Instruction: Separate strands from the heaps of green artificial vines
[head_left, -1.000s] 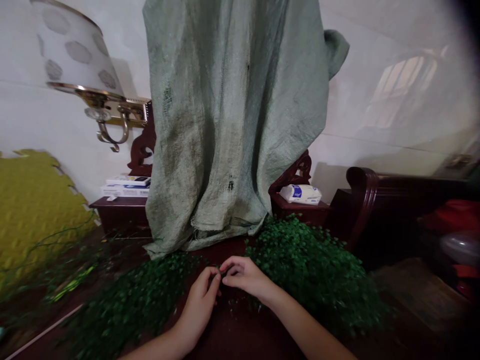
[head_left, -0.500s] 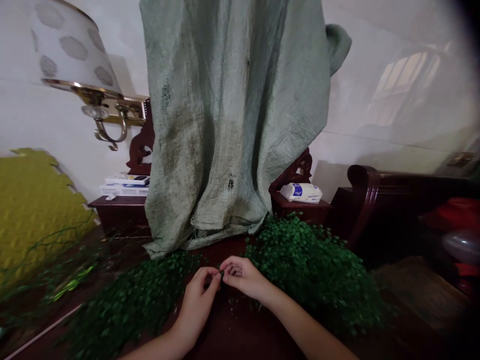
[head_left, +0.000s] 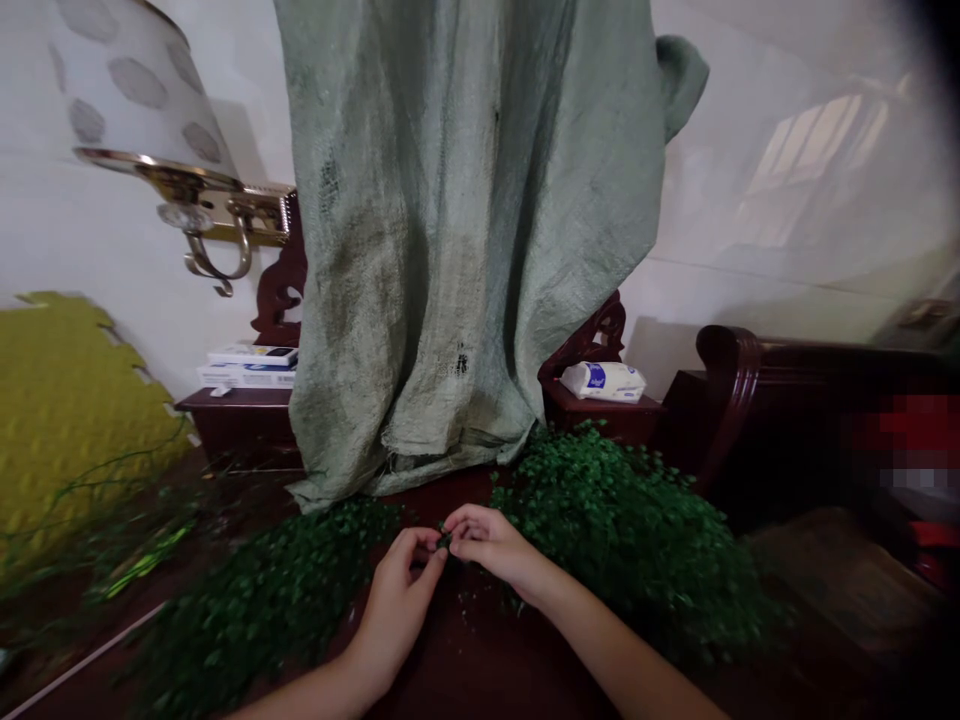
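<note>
My left hand [head_left: 403, 592] is closed, thumb and forefinger pinched on a small dark green leafy piece [head_left: 445, 540]. From the other side, the fingertips of my right hand [head_left: 496, 552] pinch the same piece, so the two hands almost meet. It is too small and dark to make out in detail. A heap of small-leaved greenery [head_left: 247, 605] lies left of my hands, and a bigger leafy heap [head_left: 622, 540] lies to the right, partly behind my right forearm. Beneath my hands is a dark red tabletop [head_left: 480, 660] with pale specks.
A grey-green woven sack [head_left: 465, 250] hangs over the furniture behind. Boxes [head_left: 247, 374] stand on the left ledge, a tissue pack [head_left: 604, 382] on the right. A wall lamp [head_left: 142, 95], yellow foam mat [head_left: 67, 400] and thin pale rod [head_left: 90, 660] are at left.
My fingertips have shifted slightly, and more of the small green piece shows between them. The view has tilted a little; the leafy heaps lie as before.
</note>
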